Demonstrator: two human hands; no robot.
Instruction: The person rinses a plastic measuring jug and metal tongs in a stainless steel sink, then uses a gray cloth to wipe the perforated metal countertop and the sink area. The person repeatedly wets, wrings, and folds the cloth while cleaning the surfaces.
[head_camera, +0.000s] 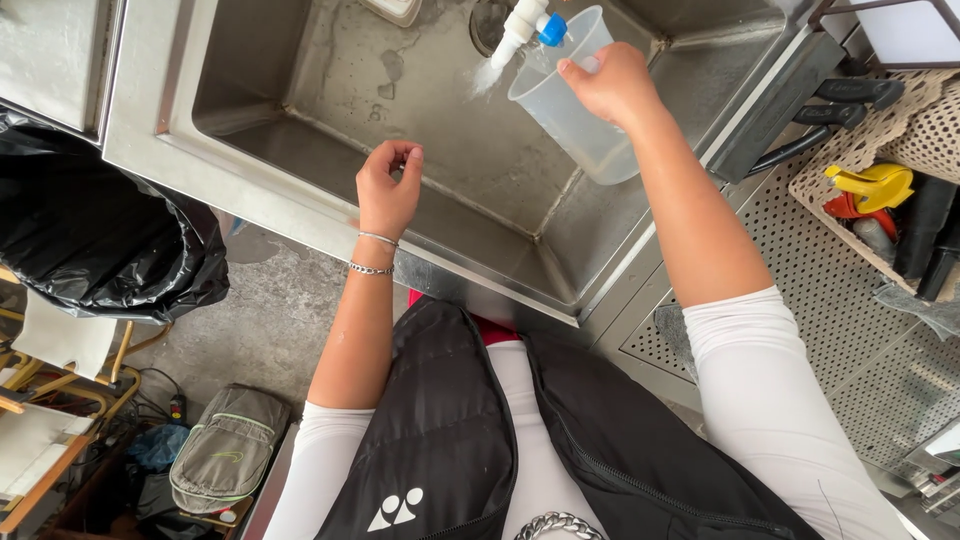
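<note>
My right hand (610, 85) grips the rim of a translucent plastic cup (570, 110) and holds it tilted under a white tap with a blue fitting (530, 25). Water runs from the tap beside the cup. My left hand (388, 185) hangs over the front of the steel sink (300, 150) with its fingers loosely curled and nothing in it. Thin bracelets sit on that wrist.
A black bin bag (90, 240) stands at the left. Black-handled knives (830, 115) lie to the right of the sink, next to a woven basket (880, 170) with a yellow tool. A perforated steel counter (800, 260) lies at the right. A grey bag (225, 450) rests on the floor.
</note>
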